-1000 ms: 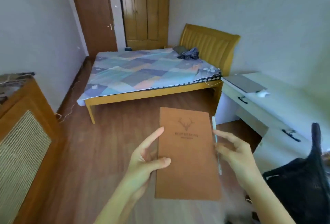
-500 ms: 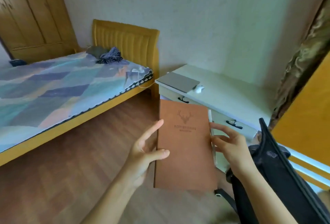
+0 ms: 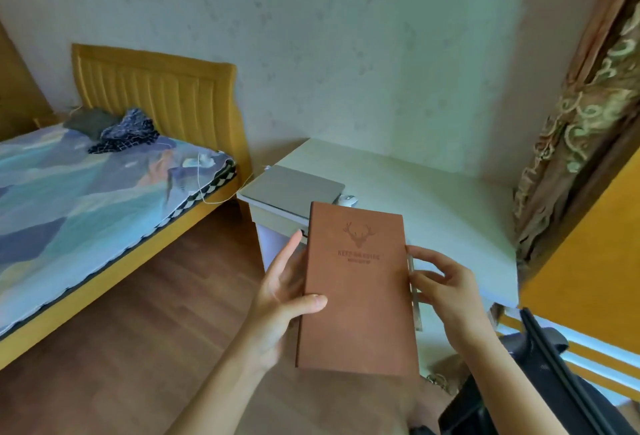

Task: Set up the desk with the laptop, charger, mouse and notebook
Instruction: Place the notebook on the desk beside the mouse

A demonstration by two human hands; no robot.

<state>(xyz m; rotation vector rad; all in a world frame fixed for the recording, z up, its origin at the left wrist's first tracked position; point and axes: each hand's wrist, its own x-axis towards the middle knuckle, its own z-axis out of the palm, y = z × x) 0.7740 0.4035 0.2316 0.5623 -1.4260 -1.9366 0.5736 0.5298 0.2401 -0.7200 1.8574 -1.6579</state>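
Upright, notebook [image 3: 358, 289] long axis vertical, gripped between left hand [image 3: 282, 296], right hand [image 3: 445, 287]

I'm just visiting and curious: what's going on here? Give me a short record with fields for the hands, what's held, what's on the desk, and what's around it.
held item: brown notebook, closed, deer emblem on cover
left hand: grips the notebook's left edge, thumb on the cover
right hand: at the notebook's right edge, with a pen alongside
desk: white, against the wall
on desk: closed grey laptop; white mouse beside it
notebook placed: not yet
nearby: bed left of the desk; black chair at lower right
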